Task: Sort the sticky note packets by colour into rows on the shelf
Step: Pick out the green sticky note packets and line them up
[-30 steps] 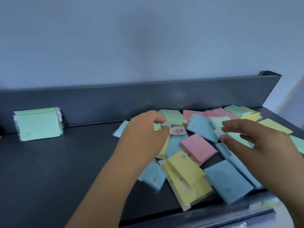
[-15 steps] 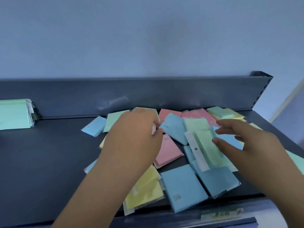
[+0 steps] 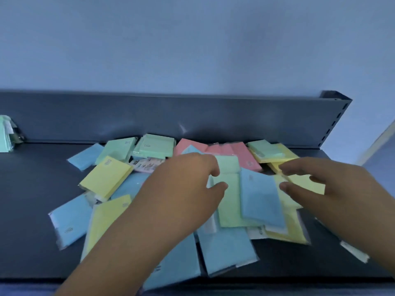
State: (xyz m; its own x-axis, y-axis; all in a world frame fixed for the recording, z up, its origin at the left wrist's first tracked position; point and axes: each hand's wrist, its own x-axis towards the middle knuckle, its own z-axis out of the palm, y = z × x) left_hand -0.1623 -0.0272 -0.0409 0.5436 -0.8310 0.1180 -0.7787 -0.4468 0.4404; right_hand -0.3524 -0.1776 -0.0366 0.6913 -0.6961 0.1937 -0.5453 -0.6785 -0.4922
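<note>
The green packet (image 3: pixel 229 201) lies midway along the shelf (image 3: pixel 32 210), long axis front-to-back, nearest the left hand (image 3: pixel 183 191). That hand's thumb and forefinger bracket the packet's left edge; grip unconfirmed. Right hand (image 3: pixel 337 195) loosely spread, rightward.

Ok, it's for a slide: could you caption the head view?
Left hand and right hand reach into jumbled blue, green, yellow and pink sticky note packets on a dark shelf.

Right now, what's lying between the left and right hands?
Head view: a blue packet lying over a green packet, with yellow packets at its right edge.
</note>
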